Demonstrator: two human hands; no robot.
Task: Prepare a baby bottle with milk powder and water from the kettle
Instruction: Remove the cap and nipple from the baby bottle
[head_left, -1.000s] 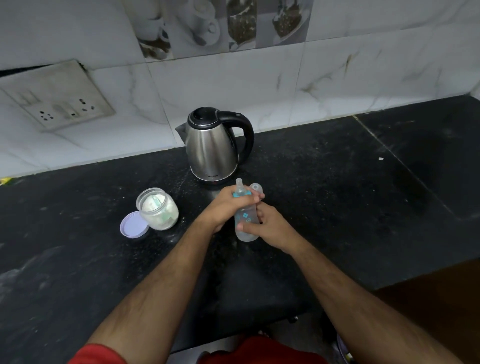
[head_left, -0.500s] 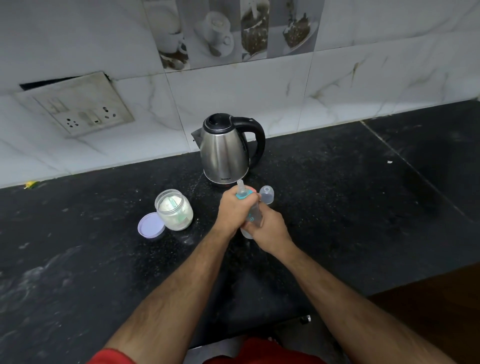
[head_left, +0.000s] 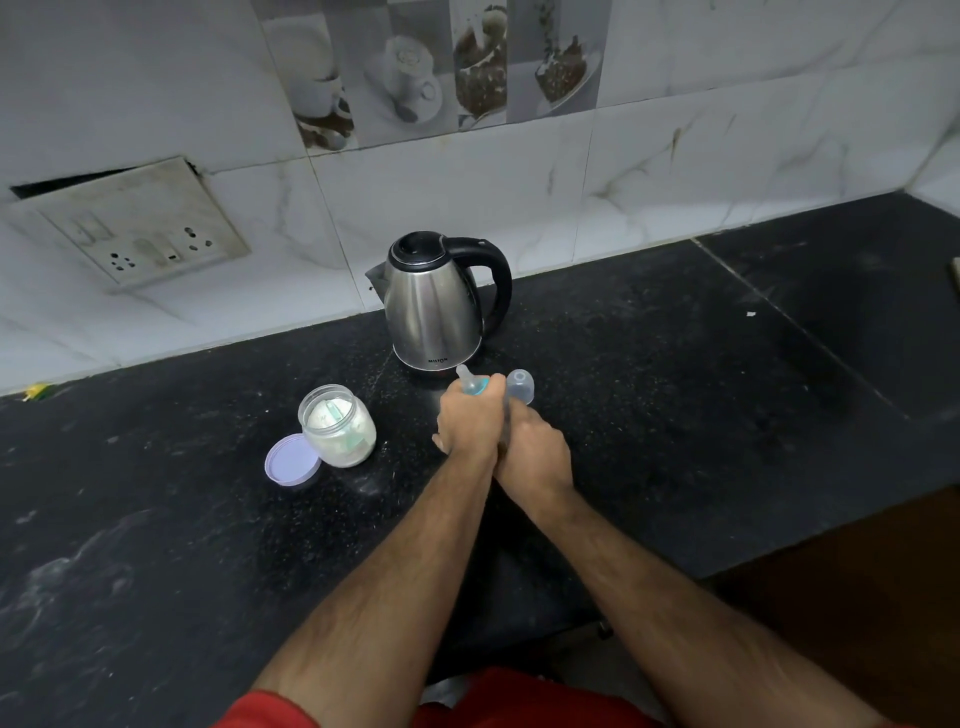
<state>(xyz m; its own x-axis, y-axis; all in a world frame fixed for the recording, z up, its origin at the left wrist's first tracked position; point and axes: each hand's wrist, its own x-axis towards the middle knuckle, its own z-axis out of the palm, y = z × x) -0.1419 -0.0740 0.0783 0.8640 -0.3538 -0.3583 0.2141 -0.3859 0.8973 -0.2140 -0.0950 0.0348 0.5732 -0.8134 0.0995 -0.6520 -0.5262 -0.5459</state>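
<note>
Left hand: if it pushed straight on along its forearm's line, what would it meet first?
Probably the kettle. The left hand, its grip around the baby bottle, points up-counter at the kettle's base just beyond the teat; depth from this single view is uncertain.

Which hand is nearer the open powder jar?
Left. The left hand grips the bottle top just right of the powder jar; the right hand lies beyond it, farther right.
</note>
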